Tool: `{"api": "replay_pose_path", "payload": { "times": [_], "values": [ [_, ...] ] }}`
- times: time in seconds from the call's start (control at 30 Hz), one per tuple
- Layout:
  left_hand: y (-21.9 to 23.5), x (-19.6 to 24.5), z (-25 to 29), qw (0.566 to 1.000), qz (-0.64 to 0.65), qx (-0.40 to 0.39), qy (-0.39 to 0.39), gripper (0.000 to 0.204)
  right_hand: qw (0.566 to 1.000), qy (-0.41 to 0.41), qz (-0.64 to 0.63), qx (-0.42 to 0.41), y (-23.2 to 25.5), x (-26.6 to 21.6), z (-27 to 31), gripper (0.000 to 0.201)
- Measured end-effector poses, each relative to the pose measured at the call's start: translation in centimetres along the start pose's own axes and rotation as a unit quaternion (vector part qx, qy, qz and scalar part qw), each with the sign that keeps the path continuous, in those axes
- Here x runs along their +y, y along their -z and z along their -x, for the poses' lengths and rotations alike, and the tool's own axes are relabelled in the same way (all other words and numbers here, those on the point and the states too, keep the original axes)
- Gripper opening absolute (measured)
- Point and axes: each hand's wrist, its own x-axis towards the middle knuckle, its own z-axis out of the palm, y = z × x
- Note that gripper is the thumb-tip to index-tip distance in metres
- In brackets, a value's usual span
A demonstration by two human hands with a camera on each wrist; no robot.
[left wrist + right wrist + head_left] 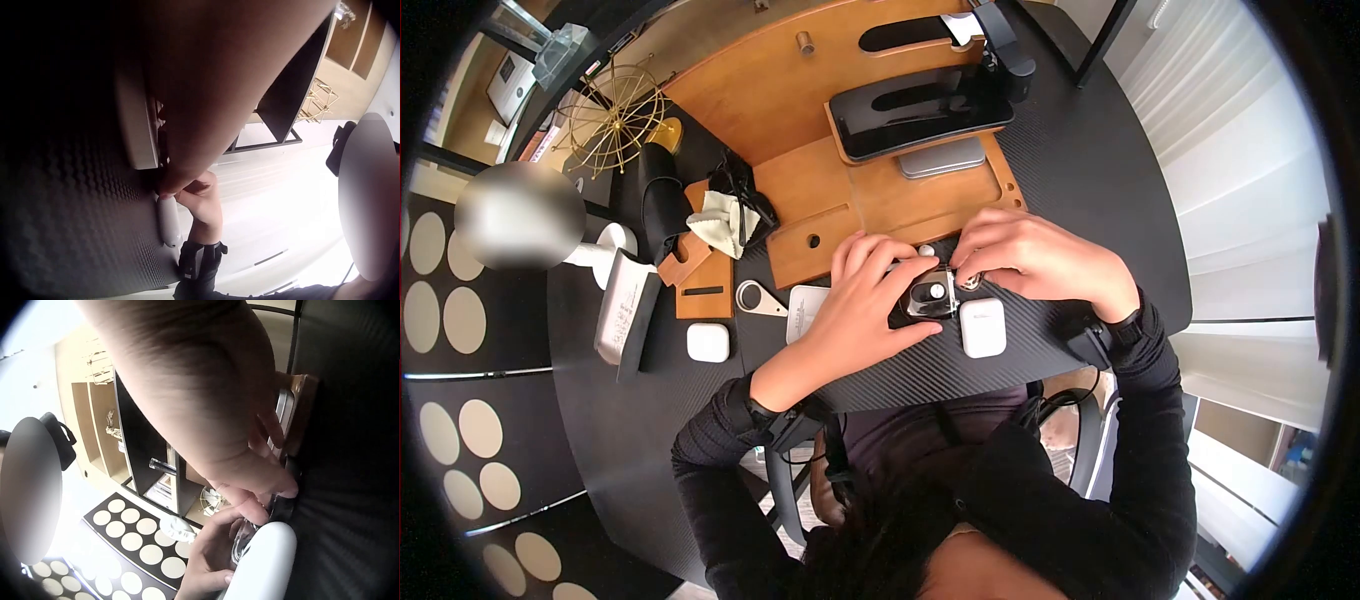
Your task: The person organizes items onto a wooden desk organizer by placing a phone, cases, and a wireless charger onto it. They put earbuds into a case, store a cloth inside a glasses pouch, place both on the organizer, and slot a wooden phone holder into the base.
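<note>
- Clear-topped black case (934,294) sits on the bench (880,385), between both hands.
- Left hand (855,308) grips it, thumb and fingers partly spread around it.
- Right hand (1040,258) bends its fingers at the right end; its hold I cannot tell.

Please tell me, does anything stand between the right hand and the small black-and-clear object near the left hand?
Nothing visible does: the right hand has its fingertips close at the edge of the small object. The white case lies beside that object, not between them.
</note>
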Motion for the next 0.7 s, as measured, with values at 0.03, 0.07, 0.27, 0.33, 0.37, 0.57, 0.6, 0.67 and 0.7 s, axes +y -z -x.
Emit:
{"api": "replay_pose_path", "payload": {
  "times": [0.03,0.07,0.27,0.33,0.37,0.57,0.6,0.67,0.7],
  "values": [
    [-0.01,-0.01,0.02,1.0,0.0,0.0,0.0,0.065,1.0,0.0,0.0,0.0,0.07,-0.1,0.01,0.023],
    [-0.02,-0.03,0.03,1.0,0.004,0.002,0.004,0.066,1.0,-0.014,-0.02,-0.018,0.23,-0.26,0.01,0.021],
    [-0.02,-0.15,0.1,1.0,0.015,0.015,0.011,0.067,0.997,-0.021,-0.067,-0.024,-0.25,0.42,0.07,0.016],
    [-0.04,-0.16,0.09,1.0,0.018,0.021,0.01,0.067,0.997,-0.01,-0.07,-0.013,-0.38,0.56,0.09,0.016],
    [0.0,-0.11,0.09,0.999,0.019,0.027,0.009,0.067,0.996,-0.027,-0.083,-0.009,-0.41,0.44,0.02,0.017],
    [-0.08,-0.19,0.07,0.999,0.019,0.03,0.009,0.067,0.996,-0.042,-0.069,0.032,-0.37,0.03,-0.43,0.021],
    [-0.09,-0.21,0.08,0.999,0.019,0.028,0.007,0.067,0.996,-0.032,-0.074,0.04,-0.42,0.05,-0.47,0.023],
    [-0.06,-0.19,0.09,0.999,0.019,0.028,0.006,0.067,0.995,-0.035,-0.087,0.029,-0.55,0.01,-0.41,0.026],
    [-0.05,-0.19,0.09,0.999,0.018,0.027,0.004,0.067,0.994,-0.037,-0.099,0.018,-0.6,0.03,-0.38,0.03]
  ]
}}
